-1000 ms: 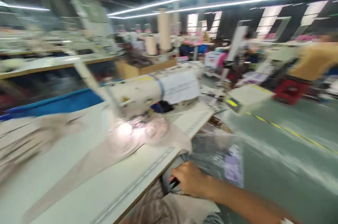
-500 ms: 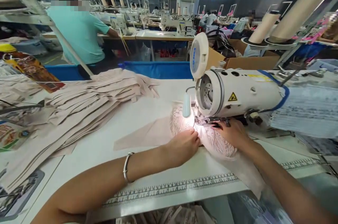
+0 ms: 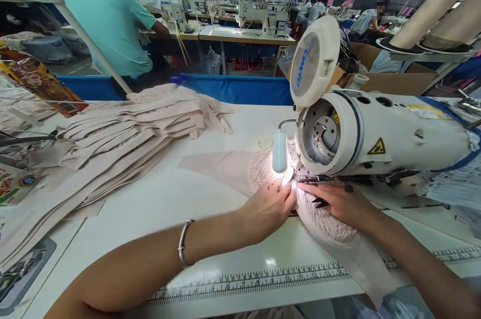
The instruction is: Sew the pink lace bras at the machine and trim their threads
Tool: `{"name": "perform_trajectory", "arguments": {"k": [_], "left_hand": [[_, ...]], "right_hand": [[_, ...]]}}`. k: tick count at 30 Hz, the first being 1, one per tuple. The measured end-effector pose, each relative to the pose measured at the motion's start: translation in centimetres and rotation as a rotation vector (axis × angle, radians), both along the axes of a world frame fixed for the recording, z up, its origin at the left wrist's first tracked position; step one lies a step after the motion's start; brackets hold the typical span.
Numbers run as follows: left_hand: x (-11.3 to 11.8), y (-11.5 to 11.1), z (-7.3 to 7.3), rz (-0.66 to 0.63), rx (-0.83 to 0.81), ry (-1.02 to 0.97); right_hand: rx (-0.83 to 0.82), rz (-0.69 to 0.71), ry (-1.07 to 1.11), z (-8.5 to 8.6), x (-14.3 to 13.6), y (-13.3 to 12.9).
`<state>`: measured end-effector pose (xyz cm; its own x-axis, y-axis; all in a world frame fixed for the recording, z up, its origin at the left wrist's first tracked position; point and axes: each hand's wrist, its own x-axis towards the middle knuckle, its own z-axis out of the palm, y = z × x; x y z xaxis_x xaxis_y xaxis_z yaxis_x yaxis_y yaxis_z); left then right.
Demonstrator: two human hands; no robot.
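A white sewing machine (image 3: 391, 133) with its round end cover swung up reaches in from the right. Under its needle area, lit by a small lamp (image 3: 279, 152), lies a pale pink lace garment piece (image 3: 334, 224). My left hand (image 3: 268, 209) pinches the fabric just left of the needle area, fingers pressed together. My right hand (image 3: 343, 204) lies on the lace under the machine head, fingers stretched forward, with a dark tool partly hidden beneath them. The needle itself is hard to make out.
A pile of long pale pink fabric strips (image 3: 150, 128) covers the table's left side, beside a brown packet (image 3: 41, 78). A ruler strip (image 3: 263, 279) runs along the front edge. Thread cones (image 3: 424, 16) stand at the right. A person in a turquoise shirt (image 3: 101, 23) sits beyond.
The view has shifted, and the machine appears larger and nearer. My right hand's fingers now stretch closer to my left hand at the needle area.
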<state>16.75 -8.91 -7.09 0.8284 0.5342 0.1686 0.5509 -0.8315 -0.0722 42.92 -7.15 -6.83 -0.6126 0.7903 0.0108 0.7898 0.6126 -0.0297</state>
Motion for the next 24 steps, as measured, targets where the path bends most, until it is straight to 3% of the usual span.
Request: {"name": "perform_trajectory", "arguments": {"k": [17,24], "left_hand": [[-1.2,1.8,-0.5,0.026,0.035,-0.092],[-1.7,3.2,-0.2,0.018,-0.063,-0.129]], "right_hand": [[-0.080,-0.124,-0.046,-0.3,-1.4,-1.1],[-0.135,-0.148,-0.033,0.6,-2.6,-1.4]]}}
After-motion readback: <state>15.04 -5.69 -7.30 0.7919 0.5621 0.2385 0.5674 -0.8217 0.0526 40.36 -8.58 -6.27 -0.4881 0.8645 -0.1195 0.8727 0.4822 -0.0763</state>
